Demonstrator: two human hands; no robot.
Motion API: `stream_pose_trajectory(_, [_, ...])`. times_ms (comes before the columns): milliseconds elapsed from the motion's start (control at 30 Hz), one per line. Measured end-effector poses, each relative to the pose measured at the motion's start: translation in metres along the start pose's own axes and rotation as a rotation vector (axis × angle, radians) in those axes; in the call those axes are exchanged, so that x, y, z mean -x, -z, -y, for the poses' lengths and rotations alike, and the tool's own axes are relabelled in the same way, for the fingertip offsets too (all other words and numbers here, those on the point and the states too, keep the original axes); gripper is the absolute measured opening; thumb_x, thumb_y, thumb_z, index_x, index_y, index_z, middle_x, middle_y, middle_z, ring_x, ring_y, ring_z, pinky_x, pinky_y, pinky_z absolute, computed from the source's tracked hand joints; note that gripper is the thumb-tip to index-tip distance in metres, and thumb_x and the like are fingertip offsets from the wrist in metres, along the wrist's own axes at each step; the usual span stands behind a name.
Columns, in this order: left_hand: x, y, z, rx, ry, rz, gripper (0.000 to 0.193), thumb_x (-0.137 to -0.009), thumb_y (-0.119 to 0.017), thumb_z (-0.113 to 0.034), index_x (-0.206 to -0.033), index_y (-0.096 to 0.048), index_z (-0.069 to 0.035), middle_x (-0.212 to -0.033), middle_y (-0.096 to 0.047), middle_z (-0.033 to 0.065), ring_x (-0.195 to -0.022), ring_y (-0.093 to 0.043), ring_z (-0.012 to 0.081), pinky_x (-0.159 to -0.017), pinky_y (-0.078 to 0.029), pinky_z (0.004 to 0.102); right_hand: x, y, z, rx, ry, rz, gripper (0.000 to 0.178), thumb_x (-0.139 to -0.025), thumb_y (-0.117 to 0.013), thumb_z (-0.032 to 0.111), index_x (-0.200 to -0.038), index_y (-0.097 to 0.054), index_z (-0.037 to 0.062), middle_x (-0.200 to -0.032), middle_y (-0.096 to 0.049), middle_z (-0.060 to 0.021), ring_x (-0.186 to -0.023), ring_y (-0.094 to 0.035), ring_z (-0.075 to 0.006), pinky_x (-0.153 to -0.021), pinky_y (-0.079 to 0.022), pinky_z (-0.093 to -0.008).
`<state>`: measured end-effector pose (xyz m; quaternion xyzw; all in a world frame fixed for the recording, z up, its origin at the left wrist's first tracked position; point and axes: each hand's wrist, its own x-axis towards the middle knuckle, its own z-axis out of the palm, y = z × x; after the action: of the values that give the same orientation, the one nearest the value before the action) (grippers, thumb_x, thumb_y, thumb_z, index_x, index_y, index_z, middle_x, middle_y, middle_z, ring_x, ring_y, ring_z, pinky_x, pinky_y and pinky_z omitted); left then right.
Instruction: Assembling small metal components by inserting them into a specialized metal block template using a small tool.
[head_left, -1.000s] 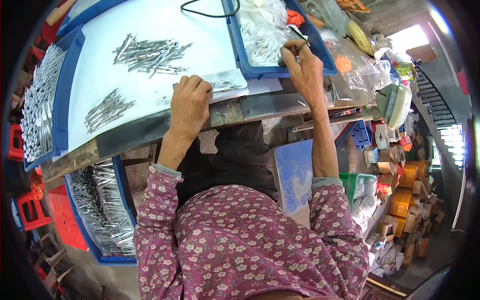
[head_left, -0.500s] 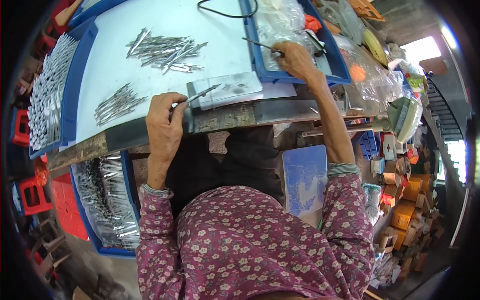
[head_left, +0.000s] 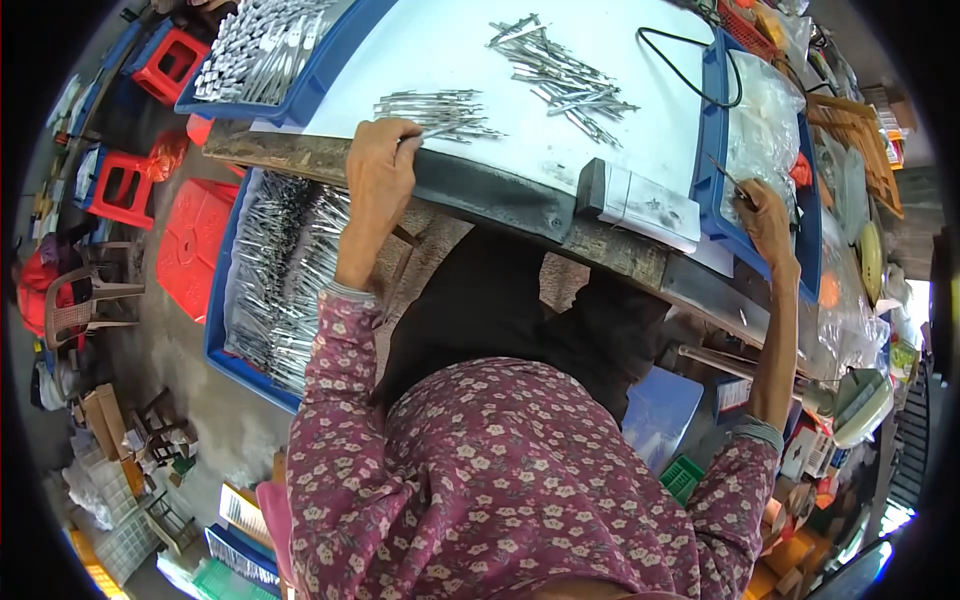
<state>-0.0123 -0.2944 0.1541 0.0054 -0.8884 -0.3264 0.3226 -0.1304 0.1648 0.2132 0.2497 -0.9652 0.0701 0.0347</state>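
Observation:
My left hand is at the table's front edge, its fingers pinched at the end of a slim metal piece. That piece lies against a small bundle of similar slim silvery pieces. A larger, jumbled pile of them lies farther back to the right. Over the blue tray at the right, my right hand grips a thin dark pointed tool, its tip toward the far left. Between my hands, a dark upright block stands at the table edge beside a white paper-covered pad.
A blue tray of upright white-ended pieces stands at far left. Below the table, another blue tray holds many metal pieces. The right blue tray contains plastic bags. A black cord loop crosses its rim. Red stools stand left.
The view has swung left. My left hand has carried the metal piece from beside the dark block over to the small bundle. My right hand still holds the dark tool over the right tray.

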Motion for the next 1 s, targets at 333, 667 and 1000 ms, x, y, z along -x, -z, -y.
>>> stream_pose_trajectory(333, [-0.014, -0.006, 0.037, -0.085, -0.165, 0.082, 0.009, -0.072, -0.06, 0.001, -0.08, -0.058, -0.004, -0.079, -0.058, 0.0093, -0.078, -0.051, 0.0295, -0.069, -0.042, 0.0373, 0.011, 0.0, 0.012, -0.203, -0.058, -0.15, 0.012, -0.075, -0.056, 0.005, -0.085, -0.053, -0.0002, -0.074, -0.049, -0.0121, -0.066, -0.05, -0.0238, -0.062, -0.04, -0.0319])
stream_pose_trajectory(667, [-0.017, -0.021, 0.018, -0.004, -0.154, 0.102, 0.011, -0.073, -0.06, 0.001, -0.084, -0.059, -0.001, -0.083, -0.056, 0.012, -0.083, -0.052, 0.0306, -0.073, -0.043, 0.0376, 0.012, -0.003, 0.023, -0.363, -0.198, -0.406, 0.013, -0.082, -0.06, 0.01, -0.083, -0.054, -0.0007, -0.06, -0.045, -0.0029, -0.055, -0.04, -0.0079, -0.05, -0.034, -0.0249])
stream_pose_trajectory(1000, [-0.056, -0.119, -0.039, 0.13, -0.226, 0.229, 0.012, -0.075, -0.06, -0.004, -0.087, -0.062, -0.001, -0.086, -0.059, 0.0144, -0.087, -0.054, 0.0316, -0.076, -0.043, 0.0376, 0.013, 0.014, 0.089, -0.902, -0.288, -0.385, 0.011, -0.079, -0.065, 0.006, -0.088, -0.06, 0.0013, -0.064, -0.048, 0.0065, -0.055, -0.039, -0.0006, -0.047, -0.031, -0.0168])
